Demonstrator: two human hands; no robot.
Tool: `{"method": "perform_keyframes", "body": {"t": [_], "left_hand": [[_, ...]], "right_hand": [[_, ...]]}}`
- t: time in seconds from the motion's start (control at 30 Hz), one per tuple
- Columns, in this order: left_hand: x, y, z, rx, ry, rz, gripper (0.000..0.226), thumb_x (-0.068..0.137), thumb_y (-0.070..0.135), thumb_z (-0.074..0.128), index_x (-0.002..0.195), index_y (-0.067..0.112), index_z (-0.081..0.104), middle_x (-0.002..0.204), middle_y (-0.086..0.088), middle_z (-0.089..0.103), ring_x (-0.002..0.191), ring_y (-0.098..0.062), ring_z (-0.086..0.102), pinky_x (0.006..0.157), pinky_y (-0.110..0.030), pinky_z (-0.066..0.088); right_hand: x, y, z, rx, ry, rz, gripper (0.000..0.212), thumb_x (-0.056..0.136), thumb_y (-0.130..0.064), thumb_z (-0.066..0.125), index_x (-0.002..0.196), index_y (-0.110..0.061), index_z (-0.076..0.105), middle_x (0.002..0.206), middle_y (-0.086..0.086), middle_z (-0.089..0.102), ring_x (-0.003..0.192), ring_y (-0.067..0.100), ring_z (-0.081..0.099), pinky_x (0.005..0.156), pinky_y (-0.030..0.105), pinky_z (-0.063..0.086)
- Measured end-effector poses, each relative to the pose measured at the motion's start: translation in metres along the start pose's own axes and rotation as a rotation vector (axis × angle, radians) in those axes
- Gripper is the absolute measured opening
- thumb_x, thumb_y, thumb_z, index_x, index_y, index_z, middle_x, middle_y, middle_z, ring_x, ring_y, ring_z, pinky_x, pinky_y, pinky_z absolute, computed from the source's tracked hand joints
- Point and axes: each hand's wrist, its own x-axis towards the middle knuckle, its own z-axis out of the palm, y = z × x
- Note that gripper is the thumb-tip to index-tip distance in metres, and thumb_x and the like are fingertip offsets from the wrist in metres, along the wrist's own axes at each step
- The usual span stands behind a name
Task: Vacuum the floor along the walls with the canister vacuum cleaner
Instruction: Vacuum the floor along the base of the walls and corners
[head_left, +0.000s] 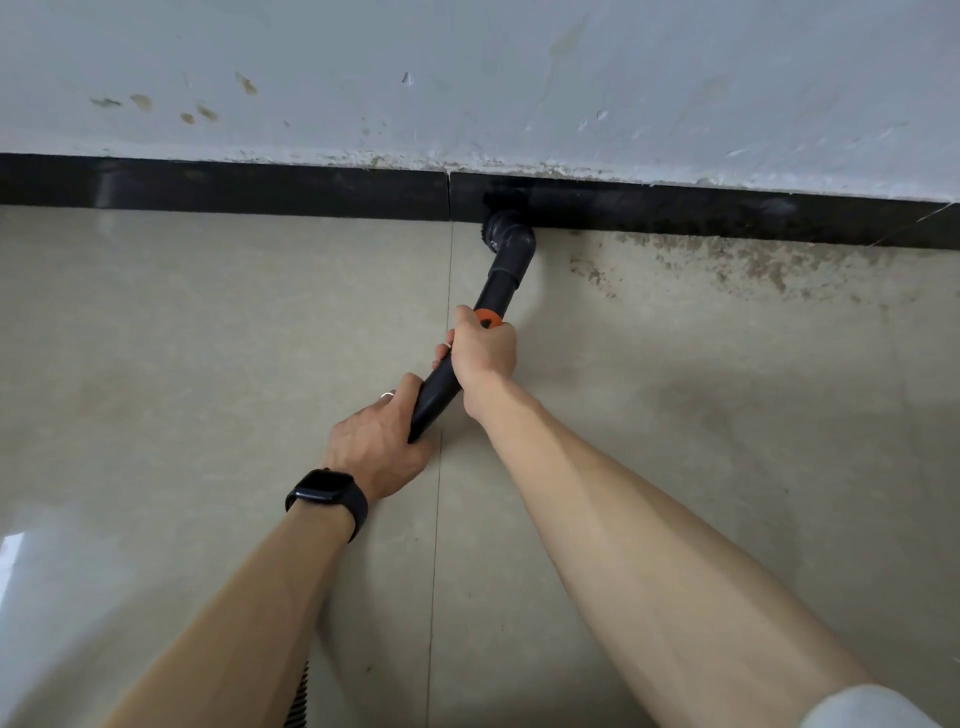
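Head view: both hands (415, 395) gripping wand (467, 348), nozzle (506, 234) apparently at baseboard (260, 189).

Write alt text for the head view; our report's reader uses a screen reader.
Both hands, left hand low and right hand higher, grip a black vacuum wand whose brush nozzle presses against the black baseboard. Dirt speckles mark the beige tile floor to its right.
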Motion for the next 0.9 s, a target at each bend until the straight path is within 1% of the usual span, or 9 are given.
{"method": "perform_keyframes", "body": {"t": [0.1,0.2,0.3,0.37,0.53,0.6,0.67,0.77,0.9], "left_hand": [[-0.01,-0.009,-0.004,-0.001,-0.007,-0.031,0.031,0.085,0.032,0.056,0.1,0.028,0.029,0.078,0.006,0.052,0.063,-0.022,0.049,0.053,-0.031,0.03],[-0.019,-0.011,-0.007,0.018,-0.036,-0.007,0.032,0.086,0.032,0.056,0.102,0.027,0.03,0.081,0.006,0.053,0.067,-0.025,0.052,0.057,-0.032,0.034],[-0.027,-0.008,-0.005,0.07,-0.032,0.084,0.034,0.084,0.031,0.057,0.108,0.027,0.034,0.085,0.006,0.056,0.07,-0.027,0.057,0.057,-0.032,0.036],[-0.032,-0.005,0.0,0.11,-0.011,0.164,0.035,0.08,0.033,0.056,0.108,0.027,0.035,0.087,0.006,0.058,0.073,-0.03,0.06,0.057,-0.032,0.039],[-0.037,0.013,0.007,0.177,-0.064,0.295,0.039,0.075,0.035,0.054,0.108,0.029,0.035,0.091,0.006,0.059,0.076,-0.029,0.062,0.059,-0.032,0.044],[-0.039,0.022,0.01,0.187,-0.086,0.299,0.041,0.076,0.035,0.054,0.112,0.029,0.036,0.093,0.006,0.06,0.077,-0.029,0.062,0.062,-0.033,0.047],[-0.04,0.033,0.014,0.194,-0.104,0.294,0.041,0.077,0.035,0.054,0.114,0.027,0.036,0.093,0.006,0.061,0.077,-0.029,0.062,0.063,-0.033,0.048],[-0.041,0.047,0.021,0.224,-0.109,0.298,0.042,0.081,0.035,0.054,0.116,0.024,0.035,0.094,0.004,0.062,0.079,-0.029,0.063,0.062,-0.032,0.043],[-0.044,0.057,0.029,0.293,-0.038,0.342,0.045,0.085,0.035,0.052,0.124,0.019,0.036,0.095,0.001,0.062,0.079,-0.031,0.063,0.06,-0.031,0.036]], "right_hand": [[-0.009,0.004,0.009,0.02,-0.061,0.04,0.021,0.092,-0.021,0.061,0.105,-0.011,0.049,0.066,0.002,0.056,0.04,0.016,0.055,0.049,0.028,0.051],[-0.021,0.007,0.003,0.08,-0.065,0.074,0.022,0.087,-0.02,0.063,0.104,-0.011,0.051,0.067,0.0,0.056,0.043,0.016,0.057,0.055,0.03,0.052],[-0.036,0.013,-0.017,0.219,0.011,0.085,0.018,0.084,-0.015,0.062,0.098,-0.01,0.052,0.067,0.002,0.055,0.044,0.016,0.054,0.053,0.028,0.051],[-0.046,0.019,-0.035,0.304,0.072,0.079,0.017,0.085,-0.014,0.062,0.099,-0.009,0.052,0.069,0.003,0.056,0.046,0.015,0.055,0.056,0.029,0.052],[-0.061,0.03,-0.074,0.404,0.213,0.055,0.017,0.09,-0.014,0.062,0.1,-0.008,0.05,0.072,0.006,0.057,0.045,0.016,0.055,0.054,0.028,0.051],[-0.06,0.033,-0.088,0.405,0.229,0.068,0.018,0.091,-0.014,0.062,0.103,-0.008,0.051,0.075,0.006,0.058,0.048,0.018,0.057,0.052,0.025,0.051],[-0.056,0.034,-0.099,0.385,0.227,0.081,0.021,0.092,-0.016,0.063,0.108,-0.009,0.051,0.077,0.006,0.059,0.049,0.018,0.059,0.053,0.025,0.052],[-0.048,0.031,-0.11,0.333,0.208,0.077,0.025,0.092,-0.019,0.065,0.107,-0.01,0.047,0.078,0.006,0.058,0.046,0.016,0.058,0.061,0.032,0.055],[-0.038,0.02,-0.116,0.288,0.158,0.055,0.023,0.091,-0.017,0.064,0.102,-0.011,0.046,0.075,0.007,0.055,0.044,0.017,0.054,0.057,0.032,0.053]]}}
